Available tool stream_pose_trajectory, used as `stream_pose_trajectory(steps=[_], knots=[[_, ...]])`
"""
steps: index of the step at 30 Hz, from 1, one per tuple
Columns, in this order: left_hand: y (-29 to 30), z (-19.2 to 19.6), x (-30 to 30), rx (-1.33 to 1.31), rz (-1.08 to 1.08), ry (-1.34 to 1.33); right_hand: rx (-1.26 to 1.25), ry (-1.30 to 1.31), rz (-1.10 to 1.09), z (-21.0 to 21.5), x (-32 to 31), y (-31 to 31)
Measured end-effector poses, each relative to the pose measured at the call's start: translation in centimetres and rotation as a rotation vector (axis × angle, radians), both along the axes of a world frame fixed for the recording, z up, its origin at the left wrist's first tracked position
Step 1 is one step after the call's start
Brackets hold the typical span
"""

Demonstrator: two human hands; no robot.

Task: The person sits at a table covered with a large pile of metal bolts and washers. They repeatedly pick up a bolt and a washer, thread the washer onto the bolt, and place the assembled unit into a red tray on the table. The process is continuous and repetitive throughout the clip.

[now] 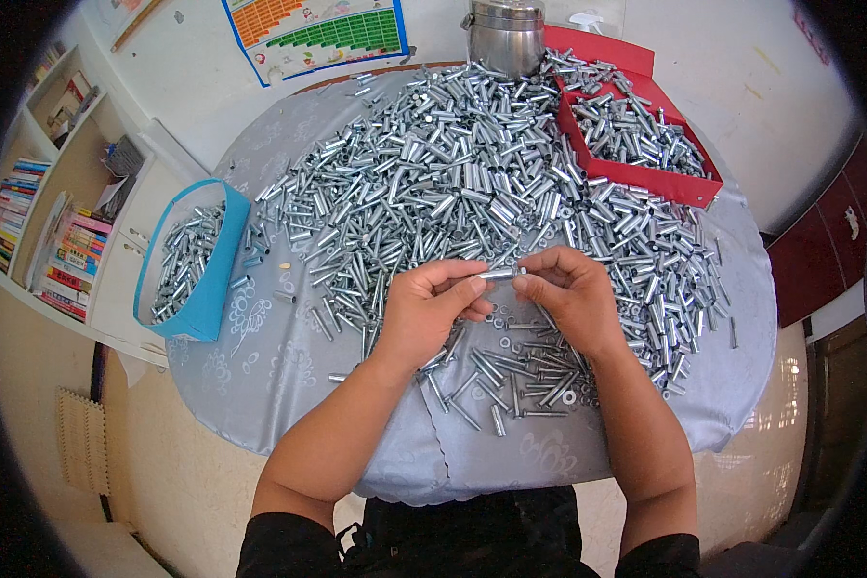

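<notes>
Both hands are engaged on one piece at mid-table: the left hand (432, 303) grips a short, bright silver metal cylinder (496, 275) between thumb and fingers, while the right hand (578, 297) pinches at its right end with thumb and forefinger. Whether a separate ring or bolt head sits at that end cannot be told, as the fingertips partly cover it. Position of the piece: roughly level, toward the near side of a wide heap of loose silver metal cylinders and bolts (424, 183). Nearer than the hands lie scattered long, thin silver bolts (491, 364) and flat, round metal washers (569, 397), resting on a silver-grey, flower-patterned tablecloth (241, 385). At left stands an open light-blue box (217, 279) holding similar metal pieces; at far right, an open red box (645, 183) is loaded likewise, with a lidded stainless-steel pot (506, 43) just left of it. On method, in this observer's judgement: the left hand should steady the cylinder by its sides, leaving the end facing the right hand free, and both hands should work in line along its length, since a slanted push would likely make it twist or slip. Firm but light pressure is advisable; smooth round metal may roll from the fingertips, and a dropped piece would be hard to find among so many alike.
</notes>
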State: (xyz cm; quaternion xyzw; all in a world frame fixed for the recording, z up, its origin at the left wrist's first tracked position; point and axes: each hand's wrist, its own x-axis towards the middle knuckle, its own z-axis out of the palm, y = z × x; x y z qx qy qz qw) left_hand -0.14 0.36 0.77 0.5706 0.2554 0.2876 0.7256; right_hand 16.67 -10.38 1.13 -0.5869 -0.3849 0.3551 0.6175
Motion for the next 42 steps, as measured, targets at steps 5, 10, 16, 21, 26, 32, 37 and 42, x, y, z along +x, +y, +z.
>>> stream_pose_trajectory(steps=[5, 10, 16, 21, 26, 32, 37, 42], knots=[[0.0, 0.1, -0.2, 0.015, -0.048, -0.025, -0.12, -0.168, 0.082, -0.2, 0.8, -0.3], [0.1, 0.0, -0.1, 0.003, -0.042, -0.039, -0.052, -0.199, -0.077, -0.2, 0.3, -0.1], [0.2, -0.1, -0.2, -0.022, -0.022, -0.035, -0.026, -0.247, 0.055, -0.4, 0.6, -0.2], [0.1, -0.1, -0.1, -0.022, -0.023, -0.033, -0.051, -0.129, 0.042, 0.4, 0.2, -0.4], [0.2, -0.2, -0.2, -0.032, -0.022, -0.031, -0.078, -0.233, 0.084, -0.6, 0.9, -0.3], [0.1, 0.0, -0.1, -0.008, -0.021, -0.026, 0.068, -0.199, 0.033, -0.9, 0.1, 0.0], [0.0, -0.1, -0.1, -0.006, -0.021, -0.033, -0.152, -0.218, 0.085, -0.1, 0.9, -0.6], [0.1, -0.3, -0.1, 0.006, -0.026, -0.052, 0.082, -0.224, 0.033, -0.4, -0.3, -0.1]])
